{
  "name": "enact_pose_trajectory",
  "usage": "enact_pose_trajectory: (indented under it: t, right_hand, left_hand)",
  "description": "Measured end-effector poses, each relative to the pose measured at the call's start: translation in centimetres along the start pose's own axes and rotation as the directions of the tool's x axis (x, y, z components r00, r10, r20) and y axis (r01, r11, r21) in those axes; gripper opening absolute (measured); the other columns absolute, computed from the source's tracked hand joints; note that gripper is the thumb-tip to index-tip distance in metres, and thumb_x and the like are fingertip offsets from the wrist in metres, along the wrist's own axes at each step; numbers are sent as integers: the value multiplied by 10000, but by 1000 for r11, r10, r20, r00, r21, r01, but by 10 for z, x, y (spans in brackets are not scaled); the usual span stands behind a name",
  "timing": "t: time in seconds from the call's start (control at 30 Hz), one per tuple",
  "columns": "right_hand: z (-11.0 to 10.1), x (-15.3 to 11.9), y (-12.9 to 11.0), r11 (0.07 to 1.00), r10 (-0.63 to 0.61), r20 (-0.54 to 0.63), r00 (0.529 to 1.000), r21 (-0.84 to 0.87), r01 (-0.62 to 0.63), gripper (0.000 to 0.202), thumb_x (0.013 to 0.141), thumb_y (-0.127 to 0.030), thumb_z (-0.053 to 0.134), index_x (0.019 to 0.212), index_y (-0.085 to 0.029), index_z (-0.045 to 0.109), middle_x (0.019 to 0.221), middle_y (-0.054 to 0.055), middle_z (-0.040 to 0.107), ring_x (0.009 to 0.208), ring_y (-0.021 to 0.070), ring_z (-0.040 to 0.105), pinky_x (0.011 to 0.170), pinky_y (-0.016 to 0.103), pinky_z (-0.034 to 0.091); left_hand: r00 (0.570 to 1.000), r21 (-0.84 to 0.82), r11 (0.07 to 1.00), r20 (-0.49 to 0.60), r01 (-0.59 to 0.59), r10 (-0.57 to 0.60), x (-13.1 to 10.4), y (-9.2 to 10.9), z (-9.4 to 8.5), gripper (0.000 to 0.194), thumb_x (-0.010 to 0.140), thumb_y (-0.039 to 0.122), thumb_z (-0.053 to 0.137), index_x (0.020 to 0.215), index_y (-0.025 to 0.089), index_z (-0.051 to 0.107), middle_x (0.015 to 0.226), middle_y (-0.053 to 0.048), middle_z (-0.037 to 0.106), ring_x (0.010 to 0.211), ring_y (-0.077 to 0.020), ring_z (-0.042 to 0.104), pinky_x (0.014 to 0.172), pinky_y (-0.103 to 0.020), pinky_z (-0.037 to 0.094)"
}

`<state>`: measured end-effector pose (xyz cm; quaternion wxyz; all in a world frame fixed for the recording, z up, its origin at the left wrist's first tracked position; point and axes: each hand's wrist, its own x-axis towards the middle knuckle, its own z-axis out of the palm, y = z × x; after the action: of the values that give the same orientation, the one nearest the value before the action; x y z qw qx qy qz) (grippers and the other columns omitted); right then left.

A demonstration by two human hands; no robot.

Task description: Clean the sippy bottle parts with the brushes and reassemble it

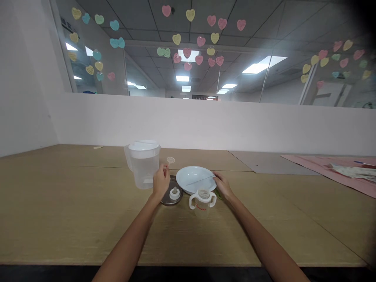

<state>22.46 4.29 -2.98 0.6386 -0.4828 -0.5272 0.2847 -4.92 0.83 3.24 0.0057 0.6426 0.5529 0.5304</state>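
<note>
My left hand (161, 182) is closed with fingertips pinched on a small pale piece with a flat round patterned head (170, 159), raised above the table. Below that hand lies a dark metal plate (168, 201) bearing a baby bottle nipple in a white ring (174, 193). My right hand (223, 185) is closed at the right rim of a white bowl (188, 174), its fingers on a thin clear stick (201, 180) that reaches across the bowl. In front stands an uncapped baby bottle (202, 207) with two white handles.
A lidded clear plastic pitcher (144, 168) stands left of my left hand. Something green (218, 194) shows partly under my right hand. A pink cloth (317, 168) with a pen and other items lies at far right. A white wall (205, 123) runs behind the table (88, 219).
</note>
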Motion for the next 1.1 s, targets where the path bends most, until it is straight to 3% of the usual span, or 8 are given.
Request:
enact_pose_trajectory:
  t: [0.13,0.23,0.33,0.47,0.67,0.83,1.1]
  right_hand:
    - [-10,5,-3,993,97,-204,974,84,-81,242,603,-288,605,804,-165,660,855,49,669,813,188,604,786,313,452]
    - [-18,10,-4,983,145,-257,956,144,-110,150,588,-259,626,703,-164,648,734,36,667,715,167,616,749,300,480]
    - [-23,12,-7,960,205,-272,940,241,-140,124,594,-240,641,698,-175,619,662,20,657,640,148,620,680,276,518]
    - [-27,11,-17,920,250,-238,938,361,-153,102,645,-214,620,738,-191,586,686,17,659,675,132,633,691,256,538]
    - [-34,11,-38,803,205,-58,977,581,-134,87,659,-189,620,743,-199,598,673,11,643,695,131,629,754,274,533]
    - [-34,7,-43,843,105,-25,994,533,-76,171,629,-238,655,787,-188,613,677,14,637,663,142,620,708,294,539]
    - [-33,4,-47,853,86,-71,994,520,-36,224,585,-261,689,778,-173,618,672,3,634,626,120,602,652,256,521]
  left_hand:
    - [995,-461,885,99,71,-28,-1,8,9,244,813,360,390,820,171,544,759,-25,626,727,-140,576,674,-242,416]
    - [982,-597,797,186,91,27,-7,13,17,195,779,331,444,841,179,549,878,-34,640,835,-144,579,733,-239,421]
    - [957,-560,827,263,49,121,-16,19,20,196,789,335,438,867,191,546,848,-17,641,803,-136,584,724,-232,422]
    - [926,-412,907,300,-91,229,-28,25,20,192,816,327,418,857,205,560,788,4,642,767,-130,583,735,-227,407]
    - [912,-294,943,323,-156,252,-36,30,23,205,843,294,371,866,217,560,840,-4,642,807,-134,579,734,-228,403]
    - [917,-251,960,339,-127,210,-37,29,26,215,846,290,358,870,206,554,789,-7,639,748,-138,579,684,-235,404]
    - [924,-268,956,321,-122,208,-36,27,29,230,860,316,333,845,210,536,726,3,619,695,-125,569,672,-229,394]
